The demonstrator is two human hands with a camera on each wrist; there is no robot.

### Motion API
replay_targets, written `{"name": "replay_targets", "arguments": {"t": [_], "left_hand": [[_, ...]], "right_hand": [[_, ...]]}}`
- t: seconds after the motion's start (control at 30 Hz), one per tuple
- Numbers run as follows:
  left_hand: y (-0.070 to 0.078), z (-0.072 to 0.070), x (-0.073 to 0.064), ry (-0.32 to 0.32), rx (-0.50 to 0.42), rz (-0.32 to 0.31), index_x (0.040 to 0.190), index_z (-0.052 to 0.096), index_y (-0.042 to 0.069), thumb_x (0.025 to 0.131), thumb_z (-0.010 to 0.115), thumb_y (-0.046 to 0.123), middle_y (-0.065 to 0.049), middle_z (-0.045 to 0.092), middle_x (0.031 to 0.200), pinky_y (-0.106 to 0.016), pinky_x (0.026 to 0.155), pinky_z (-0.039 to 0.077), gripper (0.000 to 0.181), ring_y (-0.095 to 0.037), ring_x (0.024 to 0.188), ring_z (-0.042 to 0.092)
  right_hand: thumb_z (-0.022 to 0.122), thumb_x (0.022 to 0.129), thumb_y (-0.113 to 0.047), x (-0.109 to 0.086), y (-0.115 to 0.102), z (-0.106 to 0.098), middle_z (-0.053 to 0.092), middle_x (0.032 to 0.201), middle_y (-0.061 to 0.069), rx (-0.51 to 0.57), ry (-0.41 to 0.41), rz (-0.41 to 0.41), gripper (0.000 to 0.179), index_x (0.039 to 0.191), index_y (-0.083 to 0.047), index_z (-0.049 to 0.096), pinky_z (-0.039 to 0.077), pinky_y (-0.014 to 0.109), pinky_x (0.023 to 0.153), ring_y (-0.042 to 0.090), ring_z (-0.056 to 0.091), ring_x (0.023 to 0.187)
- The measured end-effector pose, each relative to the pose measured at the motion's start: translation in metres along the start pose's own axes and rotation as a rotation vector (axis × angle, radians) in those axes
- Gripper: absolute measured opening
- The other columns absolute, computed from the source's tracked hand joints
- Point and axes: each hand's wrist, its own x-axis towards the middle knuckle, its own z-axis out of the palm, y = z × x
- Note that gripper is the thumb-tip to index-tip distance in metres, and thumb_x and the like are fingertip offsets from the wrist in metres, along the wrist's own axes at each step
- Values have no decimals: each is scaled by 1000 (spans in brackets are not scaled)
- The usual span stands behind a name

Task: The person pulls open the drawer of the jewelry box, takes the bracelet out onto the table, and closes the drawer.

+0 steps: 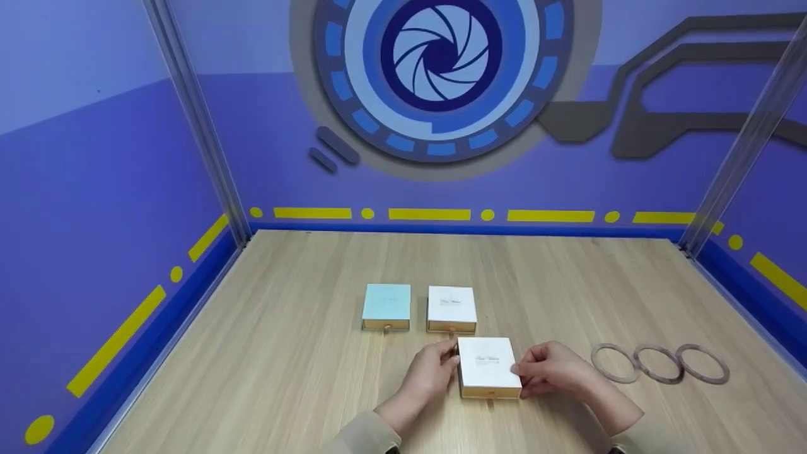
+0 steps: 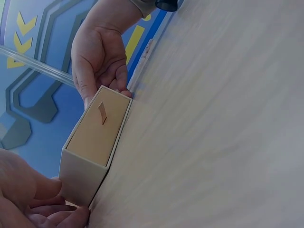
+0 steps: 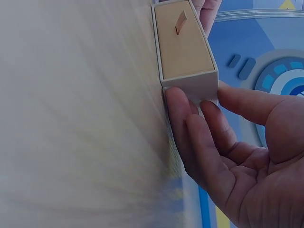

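A white drawer-style gift box [image 1: 489, 362] sits near the front of the table, held between my two hands. Its tan drawer front [image 2: 99, 128] carries a small ribbon pull tab and is pushed in level with the sleeve. My left hand [image 1: 432, 372] grips the box's left side, thumb and fingertips at its edges. On the right side my right hand [image 1: 551, 367] pinches the box; in the right wrist view, the thumb is at the upper edge and fingers [image 3: 178, 107] are at the lower edge.
Behind the held box stand a second white gift box [image 1: 451, 308] and a light blue one [image 1: 386, 306], side by side. Three purplish marbled bangles [image 1: 657, 364] lie in a row to the right. Blue-purple panels [image 1: 265, 151] wall the table's back and sides.
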Motion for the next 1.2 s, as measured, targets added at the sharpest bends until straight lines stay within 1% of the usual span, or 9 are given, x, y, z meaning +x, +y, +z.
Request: {"name": "replay_targets", "arguments": {"t": [0.2,0.3,0.4,0.5,0.6,0.7,0.8,1.0,1.2], "left_hand": [[1,0,-1,8,19,32,142,55,-8,103,57,2,-22,58,147,-50,115,45,40,-38,141,52],[2,1,-3,4,8,31,142,55,-8,104,54,3,-23,56,148,-52,117,42,39,-39,143,49],[5,1,-5,-21,-24,7,145,52,-8,107,53,10,-23,53,151,-53,118,40,42,-40,145,46],[8,2,-6,-69,-56,-2,148,46,-10,106,57,15,-25,46,156,-53,120,38,50,-41,148,41],[8,2,-6,-115,-65,-5,150,38,-14,103,61,14,-28,38,160,-51,121,36,59,-41,151,36],[9,2,-7,-126,-58,-3,151,36,-14,101,62,10,-28,38,160,-51,121,36,61,-41,151,36],[9,3,-7,-116,-53,-1,151,39,-12,101,63,8,-26,44,158,-52,121,37,59,-40,150,38],[11,7,-7,-102,-57,-47,152,41,-6,101,63,7,-21,44,159,-51,121,37,57,-38,151,38],[13,9,-7,-103,-39,-65,154,37,-8,102,62,10,-22,42,160,-51,121,37,60,-38,151,38]], "right_hand": [[72,97,-18,0,1,1,68,82,4,-6,19,5,19,94,-1,64,62,25,67,14,73,73],[73,96,-17,-1,2,4,68,86,4,-5,34,10,24,103,3,62,62,24,67,12,71,75],[71,96,-15,-2,1,7,67,94,7,2,50,3,38,118,12,57,62,25,69,12,69,79],[71,95,-11,-1,0,12,66,107,15,-27,114,-16,52,132,19,49,60,26,71,15,66,88],[71,93,-5,1,-4,23,65,124,24,-84,232,-29,57,139,19,46,60,31,80,24,66,104],[68,93,3,3,-7,34,59,138,32,-109,320,-38,56,142,19,46,57,41,99,38,61,124],[63,94,7,5,-8,43,54,143,35,-79,354,-27,54,143,19,44,49,52,111,45,54,135],[61,95,9,6,-7,46,51,146,37,-41,359,-22,55,145,20,42,47,54,113,47,51,138],[65,93,6,4,-6,47,55,143,35,-47,368,-37,58,145,19,43,48,53,112,44,53,137]]}}
